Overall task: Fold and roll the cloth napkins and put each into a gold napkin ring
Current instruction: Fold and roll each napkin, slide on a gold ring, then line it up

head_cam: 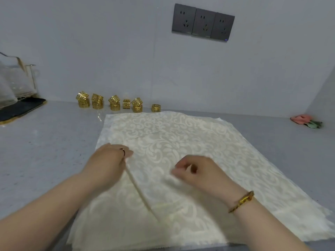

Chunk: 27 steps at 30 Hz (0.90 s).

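Right now the cream patterned napkin [181, 142] lies spread flat on the grey counter [45, 151] straight in front of me, with the edge of another layer showing beneath it along the left and far sides. My left hand [108, 162] pinches a raised fold of the napkin, a thin ridge that slants toward me from my fingers. My right hand [194, 171] is near it over the middle of the cloth with its fingers curled in. It is blurred, so I cannot tell whether it holds any fabric. My forearms hide part of the napkin's near half. Just past its far edge the gold napkin rings [116, 104] stand in a row against the wall [108, 51], several stacked in twos. Three dark sockets [203, 24] sit high on that wall. At far left is a black tray [20, 109] with glassware [10, 84], and in the far right corner lies a small pink and green item [306, 121].
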Each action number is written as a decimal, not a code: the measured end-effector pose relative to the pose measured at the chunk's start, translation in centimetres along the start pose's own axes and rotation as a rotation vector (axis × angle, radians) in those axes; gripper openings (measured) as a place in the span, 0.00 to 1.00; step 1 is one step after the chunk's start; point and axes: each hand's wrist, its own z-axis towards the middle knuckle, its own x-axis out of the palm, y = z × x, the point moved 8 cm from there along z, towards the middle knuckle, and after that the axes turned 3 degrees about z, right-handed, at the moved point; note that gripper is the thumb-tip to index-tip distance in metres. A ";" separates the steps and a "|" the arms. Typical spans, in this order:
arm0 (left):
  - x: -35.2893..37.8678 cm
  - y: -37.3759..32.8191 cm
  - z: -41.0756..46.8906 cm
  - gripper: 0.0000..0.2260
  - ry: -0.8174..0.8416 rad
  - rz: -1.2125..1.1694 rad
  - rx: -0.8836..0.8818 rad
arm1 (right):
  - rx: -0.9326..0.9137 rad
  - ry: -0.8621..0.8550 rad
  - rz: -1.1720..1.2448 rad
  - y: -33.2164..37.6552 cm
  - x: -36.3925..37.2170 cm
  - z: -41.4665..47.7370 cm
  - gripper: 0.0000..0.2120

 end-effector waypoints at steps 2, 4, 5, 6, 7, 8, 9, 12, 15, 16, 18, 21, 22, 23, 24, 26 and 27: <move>0.4 -2.7 -1.8 0.20 0.046 -0.154 0.051 | 0.136 -0.215 0.091 -3.0 -2.6 0.8 0.10; 1.3 -5.2 -3.5 0.37 0.106 -0.253 0.103 | 0.296 -0.190 0.126 -5.3 -2.5 1.3 0.13; 1.2 -6.3 -4.4 0.49 0.144 -0.285 0.107 | 0.356 -0.105 0.126 -5.9 -1.7 1.4 0.14; 1.3 -7.1 -5.1 0.57 0.178 -0.267 0.121 | 0.390 -0.021 0.103 -6.3 -0.7 1.5 0.14; 1.3 -8.0 -5.8 0.60 0.196 -0.253 0.146 | 0.397 0.031 0.067 -6.6 0.1 1.6 0.14; 1.4 -8.7 -6.3 0.59 0.177 -0.225 0.176 | 0.394 0.048 0.034 -6.7 0.4 1.9 0.12; 1.4 -9.4 -6.6 0.56 0.189 -0.199 0.194 | 0.392 0.042 0.012 -6.8 0.6 2.1 0.10; 0.9 -10.5 -7.2 0.53 0.094 -0.160 0.217 | 0.423 -0.001 0.042 -7.1 0.1 2.4 0.09; -0.8 -11.3 -7.1 0.27 -0.093 -0.113 0.371 | 0.450 -0.039 0.172 -7.3 -0.3 1.8 0.16; -0.7 -11.1 -6.8 0.19 -0.081 -0.095 0.383 | 0.448 -0.049 0.211 -7.1 -0.3 1.6 0.18; -0.4 -11.3 -6.7 0.11 -0.027 -0.033 0.480 | 0.435 -0.041 0.259 -6.6 -0.3 1.0 0.20; -0.1 -8.9 -6.1 0.19 -0.061 0.022 0.487 | 0.436 0.023 0.310 -5.9 0.2 -0.2 0.20; 0.3 -7.7 -6.1 0.19 -0.012 -0.004 0.475 | 0.441 0.056 0.319 -5.7 0.5 -0.7 0.19; -0.9 -7.3 -6.6 0.18 -0.063 -0.026 0.515 | 0.440 0.090 0.302 -5.5 0.7 -1.1 0.19; -0.6 -6.4 -6.2 0.17 -0.011 -0.092 0.476 | 0.433 0.122 0.252 -5.4 0.8 -1.5 0.18; 1.0 -3.4 -6.0 0.09 0.041 -0.283 0.384 | 0.414 0.154 0.110 -5.2 0.9 -1.6 0.15; 1.9 -2.8 -5.9 0.11 0.072 -0.392 0.325 | 0.395 0.127 0.033 -5.2 0.6 -1.3 0.12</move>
